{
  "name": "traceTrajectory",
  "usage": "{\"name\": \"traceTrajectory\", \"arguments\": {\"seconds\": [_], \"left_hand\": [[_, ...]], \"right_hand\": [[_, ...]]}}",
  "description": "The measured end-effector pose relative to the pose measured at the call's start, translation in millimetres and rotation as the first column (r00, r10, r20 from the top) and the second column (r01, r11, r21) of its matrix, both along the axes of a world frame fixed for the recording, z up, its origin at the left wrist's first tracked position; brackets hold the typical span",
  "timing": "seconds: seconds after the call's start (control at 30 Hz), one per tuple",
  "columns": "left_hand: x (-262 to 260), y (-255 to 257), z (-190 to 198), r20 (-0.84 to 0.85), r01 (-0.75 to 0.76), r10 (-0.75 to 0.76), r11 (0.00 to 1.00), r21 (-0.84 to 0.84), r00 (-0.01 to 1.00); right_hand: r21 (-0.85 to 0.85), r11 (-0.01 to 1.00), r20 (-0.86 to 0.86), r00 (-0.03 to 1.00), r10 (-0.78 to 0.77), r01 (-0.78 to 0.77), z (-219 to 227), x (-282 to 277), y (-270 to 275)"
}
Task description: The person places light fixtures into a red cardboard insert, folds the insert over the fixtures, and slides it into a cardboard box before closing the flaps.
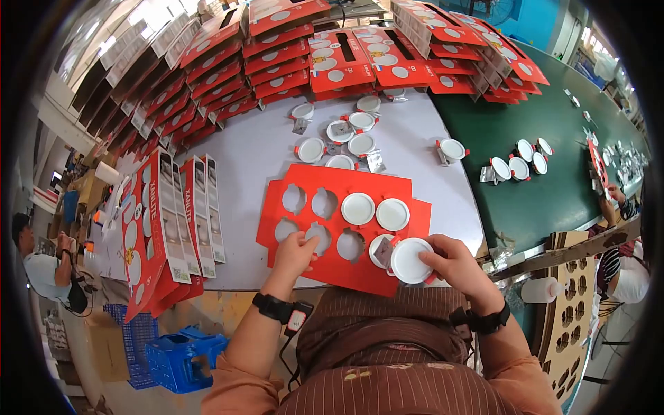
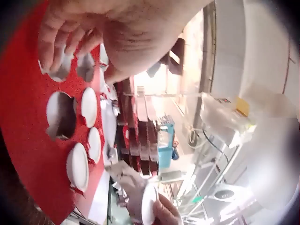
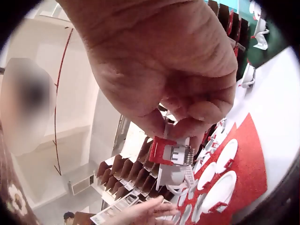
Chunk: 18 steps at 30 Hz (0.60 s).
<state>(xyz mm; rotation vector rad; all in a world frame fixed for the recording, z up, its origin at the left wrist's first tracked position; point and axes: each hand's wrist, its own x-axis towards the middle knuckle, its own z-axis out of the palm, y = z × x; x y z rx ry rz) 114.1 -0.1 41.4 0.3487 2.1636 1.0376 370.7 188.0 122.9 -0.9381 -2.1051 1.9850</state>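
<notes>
My right hand [image 1: 453, 266] pinches a round white downlight [image 1: 413, 261] by its rim, thumb on the white face. A red spring clip [image 3: 163, 151] shows on it in the right wrist view. A silver label piece [image 2: 123, 172] hangs beside it. Below lies a red die-cut card [image 1: 315, 181] with round holes. Two white downlights sit in it side by side [image 1: 358, 209]; another is partly hidden behind the held one. My left hand [image 1: 296, 254] touches the card's left part, extended fingers at a hole [image 2: 61, 115] row.
Several loose downlights [image 1: 311, 150] with silver labels lie on the white table beyond the card; more [image 1: 519, 167] are on the green table at right. Stacked red printed boxes [image 1: 339, 62] line the back. Open boxes [image 1: 155, 228] stand at left. Another person's hand [image 1: 614, 194] shows at far right.
</notes>
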Motion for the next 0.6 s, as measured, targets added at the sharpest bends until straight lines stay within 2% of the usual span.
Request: {"name": "traceTrajectory", "arguments": {"seconds": [0.03, 0.07, 0.13, 0.17, 0.23, 0.27, 0.33, 0.4, 0.43, 0.47, 0.5, 0.6], "left_hand": [[2, 3, 7, 0.179, 0.043, -0.047, 0.999, 0.028, 0.983], [8, 7, 15, 0.182, 0.042, -0.046, 0.999, 0.028, 0.982], [22, 18, 29, 0.085, 0.154, -0.150, 0.987, -0.047, 0.985], [23, 20, 23, 0.090, 0.154, -0.149, 0.987, -0.048, 0.985], [21, 25, 12, 0.268, 0.092, -0.089, 0.996, 0.001, 0.959], [19, 26, 9, 0.274, 0.095, -0.091, 0.995, -0.002, 0.957], [15, 31, 15, 0.534, 0.093, -0.096, 0.995, 0.032, 0.840], [32, 33, 25, 0.557, 0.058, -0.101, 0.994, 0.094, 0.824], [41, 33, 29, 0.575, 0.018, -0.102, 0.988, 0.151, 0.811], [47, 33, 30, 0.580, 0.022, -0.106, 0.989, 0.150, 0.807], [51, 33, 30, 0.595, 0.006, -0.102, 0.987, 0.160, 0.797], [64, 33, 32, 0.613, -0.015, -0.089, 0.987, 0.161, 0.785]], "right_hand": [[-0.050, 0.999, 0.027, 1.000, 0.002, -0.001, 0, -5, -1], [-0.097, 0.995, 0.055, 0.998, 0.004, 0.001, 1, -9, -2], [-0.125, 0.992, 0.048, 0.999, -0.008, 0.014, 6, -15, -4], [-0.152, 0.988, 0.039, 0.999, -0.019, 0.025, 7, -16, -5], [-0.152, 0.988, 0.049, 0.999, 0.004, 0.004, 2, -18, -3], [-0.156, 0.988, 0.060, 0.998, 0.022, -0.012, -1, -17, -3], [-0.138, 0.990, 0.057, 0.998, -0.003, 0.011, -5, -22, -7], [-0.121, 0.992, 0.056, 0.998, -0.033, 0.039, -10, -27, -11], [0.109, 0.994, 0.098, 0.995, -0.036, 0.026, -13, -28, -12], [0.331, 0.943, 0.137, 0.989, -0.049, 0.001, -17, -29, -12], [0.450, 0.893, 0.102, 0.992, -0.071, 0.018, -22, -29, -13], [0.455, 0.890, 0.188, 0.980, -0.068, -0.026, -30, -32, -14]]}}
